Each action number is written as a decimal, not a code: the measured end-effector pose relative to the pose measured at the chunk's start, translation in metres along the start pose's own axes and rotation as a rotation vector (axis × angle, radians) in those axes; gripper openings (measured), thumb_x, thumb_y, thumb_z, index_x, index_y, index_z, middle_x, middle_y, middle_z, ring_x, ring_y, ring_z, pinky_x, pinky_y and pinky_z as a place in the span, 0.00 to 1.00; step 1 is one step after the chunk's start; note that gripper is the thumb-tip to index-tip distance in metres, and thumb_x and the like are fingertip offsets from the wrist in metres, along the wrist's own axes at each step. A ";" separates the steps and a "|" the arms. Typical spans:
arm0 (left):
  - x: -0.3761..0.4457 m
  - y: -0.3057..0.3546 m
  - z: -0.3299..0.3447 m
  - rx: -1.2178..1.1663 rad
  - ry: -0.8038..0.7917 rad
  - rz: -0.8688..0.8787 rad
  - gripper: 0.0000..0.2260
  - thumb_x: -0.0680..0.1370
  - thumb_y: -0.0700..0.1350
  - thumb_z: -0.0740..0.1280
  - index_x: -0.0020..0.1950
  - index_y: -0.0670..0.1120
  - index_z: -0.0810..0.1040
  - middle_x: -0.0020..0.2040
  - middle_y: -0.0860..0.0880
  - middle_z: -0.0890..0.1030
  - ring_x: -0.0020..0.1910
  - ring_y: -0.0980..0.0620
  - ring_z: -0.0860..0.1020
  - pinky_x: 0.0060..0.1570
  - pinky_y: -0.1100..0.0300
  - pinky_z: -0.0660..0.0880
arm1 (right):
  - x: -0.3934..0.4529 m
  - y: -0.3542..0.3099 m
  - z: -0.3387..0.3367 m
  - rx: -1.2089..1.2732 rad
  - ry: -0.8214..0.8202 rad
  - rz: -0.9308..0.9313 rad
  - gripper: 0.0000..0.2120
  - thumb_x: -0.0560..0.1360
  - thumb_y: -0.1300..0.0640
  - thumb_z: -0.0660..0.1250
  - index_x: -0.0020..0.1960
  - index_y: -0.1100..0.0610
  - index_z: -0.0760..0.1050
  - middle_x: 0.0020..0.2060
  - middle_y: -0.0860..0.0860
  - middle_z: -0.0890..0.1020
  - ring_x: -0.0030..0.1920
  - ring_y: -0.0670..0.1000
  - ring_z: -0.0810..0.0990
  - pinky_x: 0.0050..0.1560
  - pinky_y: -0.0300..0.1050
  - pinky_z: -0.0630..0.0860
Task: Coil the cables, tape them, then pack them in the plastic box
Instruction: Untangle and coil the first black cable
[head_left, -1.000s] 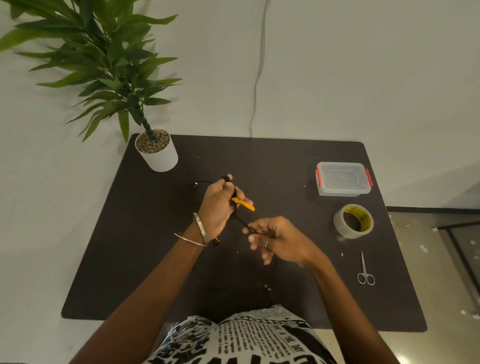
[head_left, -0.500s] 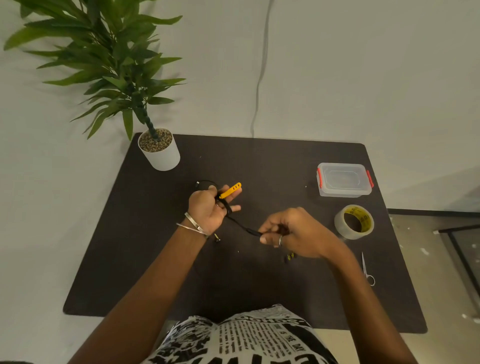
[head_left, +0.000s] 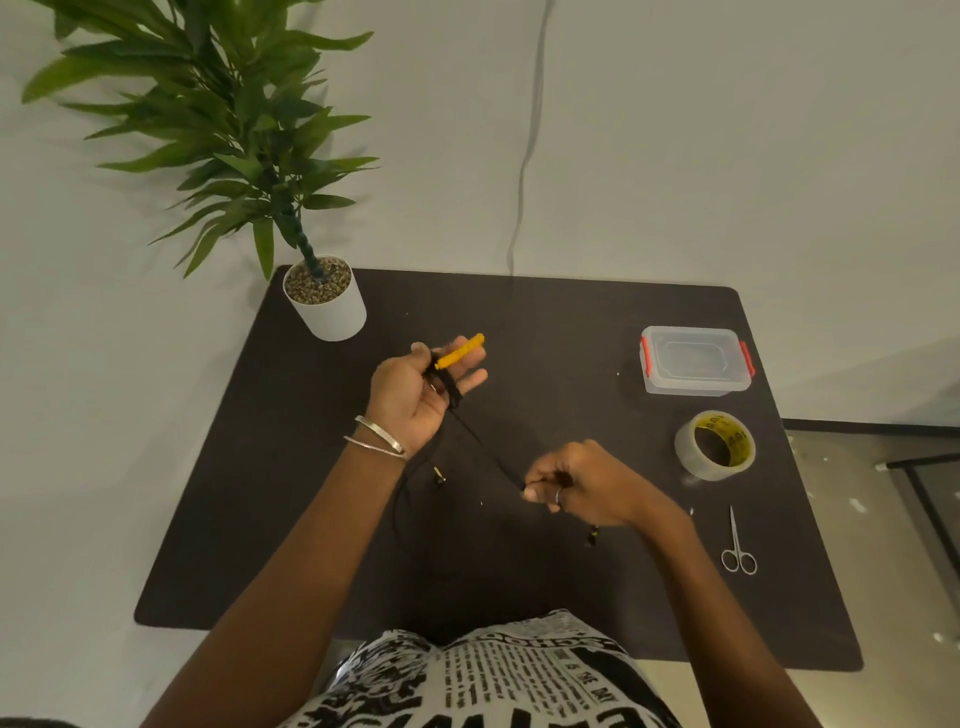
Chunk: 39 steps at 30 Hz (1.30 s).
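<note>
Left hand (head_left: 415, 392) is raised over the dark table (head_left: 571, 322), palm up, with turns of the black cable (head_left: 485, 447) wound round its fingers and a yellow strap (head_left: 460, 352) lying across the fingertips. The cable runs taut from that hand down to the right hand (head_left: 582, 486), which pinches it between thumb and curled fingers; the hands are well apart. A loose length hangs below the left wrist, its small plug ends near the table surface. The plastic box (head_left: 696, 361), lid closed with red clips, stands at the right rear. The tape roll (head_left: 716, 445) lies near it, scissors (head_left: 737, 545) closer to the person. A potted plant (head_left: 324, 299) occupies the left rear corner.
</note>
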<state>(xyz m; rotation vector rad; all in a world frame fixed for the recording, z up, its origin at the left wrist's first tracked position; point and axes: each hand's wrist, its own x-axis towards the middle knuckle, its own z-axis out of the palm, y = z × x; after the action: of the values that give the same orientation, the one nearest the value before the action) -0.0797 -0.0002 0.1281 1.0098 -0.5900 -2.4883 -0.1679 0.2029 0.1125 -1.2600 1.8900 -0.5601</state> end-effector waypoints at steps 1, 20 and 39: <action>-0.001 -0.005 0.000 0.182 -0.002 0.043 0.10 0.83 0.43 0.51 0.47 0.43 0.68 0.41 0.41 0.84 0.40 0.41 0.84 0.46 0.42 0.77 | 0.001 -0.003 -0.003 -0.017 0.002 -0.037 0.05 0.76 0.58 0.68 0.42 0.50 0.78 0.34 0.45 0.80 0.36 0.40 0.78 0.39 0.30 0.71; -0.033 -0.040 -0.003 0.428 -0.774 -0.301 0.22 0.79 0.51 0.55 0.63 0.36 0.71 0.31 0.46 0.74 0.30 0.46 0.78 0.54 0.31 0.72 | 0.038 0.002 -0.047 0.685 0.315 -0.166 0.05 0.72 0.66 0.70 0.42 0.58 0.81 0.34 0.51 0.83 0.36 0.50 0.79 0.37 0.39 0.75; -0.016 -0.040 -0.015 0.073 -0.680 -0.254 0.18 0.76 0.57 0.59 0.41 0.43 0.76 0.19 0.53 0.67 0.17 0.58 0.66 0.41 0.56 0.81 | 0.035 -0.021 0.011 1.133 0.403 0.032 0.07 0.75 0.59 0.68 0.45 0.62 0.82 0.33 0.55 0.75 0.30 0.45 0.66 0.26 0.35 0.62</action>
<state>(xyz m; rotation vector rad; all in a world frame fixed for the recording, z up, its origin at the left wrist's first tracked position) -0.0660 0.0375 0.1065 0.2354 -0.7865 -3.0554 -0.1543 0.1625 0.1083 -0.3654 1.4287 -1.6484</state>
